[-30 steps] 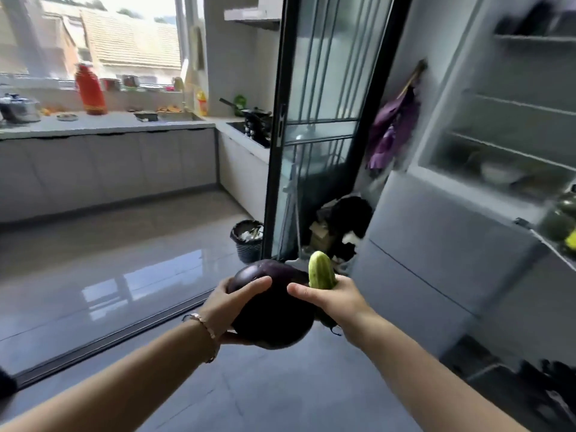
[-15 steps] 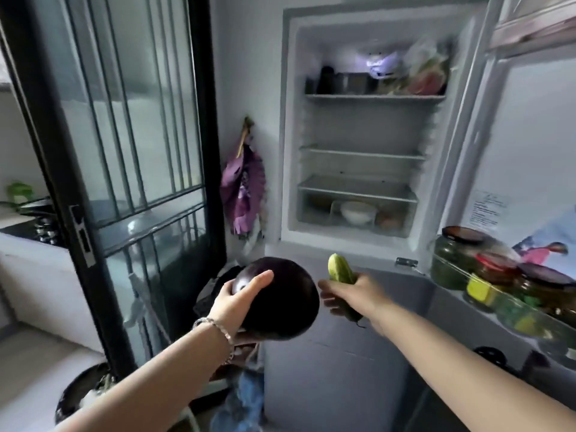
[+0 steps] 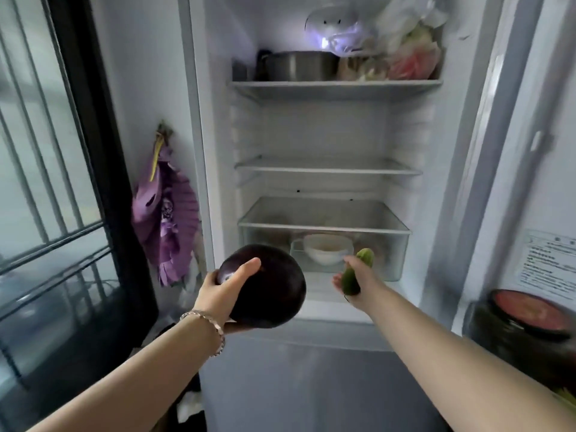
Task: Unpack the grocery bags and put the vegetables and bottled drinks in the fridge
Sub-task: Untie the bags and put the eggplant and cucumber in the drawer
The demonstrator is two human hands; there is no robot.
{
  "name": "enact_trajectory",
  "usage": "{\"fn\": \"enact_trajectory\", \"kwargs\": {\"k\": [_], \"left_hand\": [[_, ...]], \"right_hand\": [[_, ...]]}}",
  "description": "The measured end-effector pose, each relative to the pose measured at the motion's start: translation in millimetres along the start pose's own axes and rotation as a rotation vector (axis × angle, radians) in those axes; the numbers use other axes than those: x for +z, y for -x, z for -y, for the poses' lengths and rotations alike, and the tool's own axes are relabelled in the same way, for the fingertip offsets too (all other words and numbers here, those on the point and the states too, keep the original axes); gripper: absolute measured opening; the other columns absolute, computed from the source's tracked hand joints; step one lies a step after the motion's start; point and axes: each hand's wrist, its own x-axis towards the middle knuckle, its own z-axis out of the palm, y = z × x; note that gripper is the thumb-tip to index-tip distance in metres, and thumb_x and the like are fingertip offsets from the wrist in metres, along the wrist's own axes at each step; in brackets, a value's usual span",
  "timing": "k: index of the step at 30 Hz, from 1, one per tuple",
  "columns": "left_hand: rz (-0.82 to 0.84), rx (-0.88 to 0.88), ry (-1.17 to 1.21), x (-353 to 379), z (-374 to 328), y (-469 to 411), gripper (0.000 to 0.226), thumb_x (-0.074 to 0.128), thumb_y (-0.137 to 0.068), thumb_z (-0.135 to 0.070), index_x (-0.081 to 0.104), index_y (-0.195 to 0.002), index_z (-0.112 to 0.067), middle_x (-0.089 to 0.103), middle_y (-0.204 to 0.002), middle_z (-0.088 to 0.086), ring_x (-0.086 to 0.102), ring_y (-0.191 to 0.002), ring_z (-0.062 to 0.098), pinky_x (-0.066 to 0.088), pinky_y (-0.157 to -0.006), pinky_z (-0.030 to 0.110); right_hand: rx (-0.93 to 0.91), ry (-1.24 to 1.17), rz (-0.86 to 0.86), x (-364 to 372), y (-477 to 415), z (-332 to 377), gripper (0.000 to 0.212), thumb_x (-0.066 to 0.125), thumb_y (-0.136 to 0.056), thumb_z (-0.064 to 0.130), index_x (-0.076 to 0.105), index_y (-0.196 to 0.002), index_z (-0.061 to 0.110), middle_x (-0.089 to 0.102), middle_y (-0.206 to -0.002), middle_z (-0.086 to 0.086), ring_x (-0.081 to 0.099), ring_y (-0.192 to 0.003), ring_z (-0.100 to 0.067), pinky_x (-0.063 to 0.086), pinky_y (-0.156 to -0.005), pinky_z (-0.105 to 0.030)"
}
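Purple eggplant [image 3: 268, 288] fills the left hand's [image 3: 218, 294] grip; right hand [image 3: 358, 280] clasps a cucumber [image 3: 353, 275].

We find only one piece of printed text: a white label [image 3: 550, 265] stuck on the inside of the fridge door [image 3: 530, 151], its small lines seemingly too blurred to read.

**Dim kitchen, cool fridge glow**

The scene was dim and bluish. The brightest spot was the lamp [image 3: 327, 24] at the top of the fridge [image 3: 311, 126], flaring violet-white onto plastic bags [image 3: 405, 48] beside it. Lower shelves were grey and soft. The eggplant [image 3: 274, 291] carried small glossy highlights. Motion blur smeared the jar [image 3: 526, 325] and door label [image 3: 548, 266]; straight edges bowed toward the frame's sides.
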Motion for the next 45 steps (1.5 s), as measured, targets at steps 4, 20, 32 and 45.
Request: {"fn": "enact_trajectory", "kwargs": {"k": [4,20,32,45], "left_hand": [[-0.017,-0.047,0.013,19,-11,-64,0.059,0.076,-0.067,-0.046,0.048,-0.114,-0.024,0.048,-0.123,0.006,0.054,-0.107,0.033,0.058,-0.064,0.048],[0.255,-0.009,-0.053,9,-49,-130,0.097,0.075,-0.032,-0.056,0.048,-0.120,-0.026,0.057,-0.115,0.005,0.059,-0.100,0.027,0.055,-0.079,0.049],[0.351,-0.115,0.001,19,-88,-142,0.109,0.084,-0.026,-0.062,0.051,-0.122,-0.022,0.057,-0.118,0.011,0.062,-0.097,0.035,0.057,-0.063,0.049],[0.319,-0.107,-0.380,23,-93,-164,0.085,0.083,-0.059,-0.049,0.045,-0.127,-0.014,0.048,-0.126,0.014,0.055,-0.108,0.040,0.056,-0.059,0.052]], "right_hand": [[0.021,-0.209,-0.034,24,-68,5,0.027,0.059,-0.092,0.023,0.044,-0.112,0.012,0.042,-0.117,-0.006,0.049,-0.115,-0.021,0.044,-0.100,-0.037],[-0.120,-0.311,-0.086,61,-110,-12,0.015,0.050,-0.094,0.006,0.053,-0.081,0.014,0.060,-0.094,-0.007,0.060,-0.087,-0.020,0.042,-0.095,-0.033],[-0.150,-0.062,-0.200,24,-34,-50,0.015,0.066,-0.083,0.005,0.060,-0.096,0.010,0.063,-0.085,-0.005,0.062,-0.080,-0.016,0.048,-0.073,-0.027],[-0.060,0.371,0.020,50,52,6,0.013,0.065,-0.080,0.001,0.062,-0.092,0.001,0.066,-0.093,-0.021,0.066,-0.077,-0.027,0.058,-0.068,-0.033]]}}
